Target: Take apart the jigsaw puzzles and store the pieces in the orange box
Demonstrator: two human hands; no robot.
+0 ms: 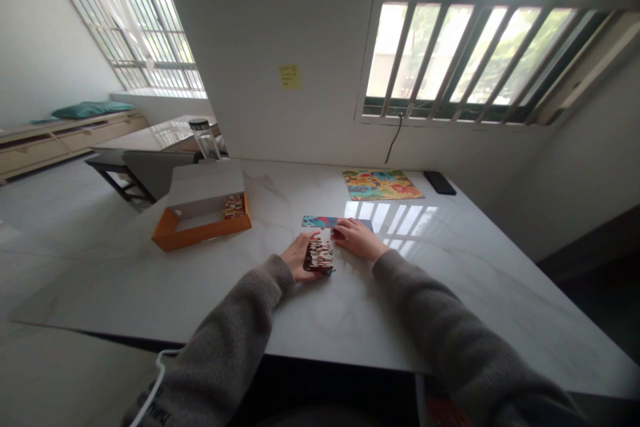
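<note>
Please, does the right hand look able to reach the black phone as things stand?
Probably yes: nothing upright stands between the right hand and the black phone, and the colourful picture sheet beside the phone lies flat. A forward stretch seems needed.

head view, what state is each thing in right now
Stack of pieces: held
Left hand: closed around the stack of pieces
Right hand: curled, hold unclear
Orange box: open, pieces inside
Colourful strip: flat, partly covered
Picture sheet: lying flat
Black phone: lying flat
Jar: upright, lidded
Yellow note: stuck to wall
</note>
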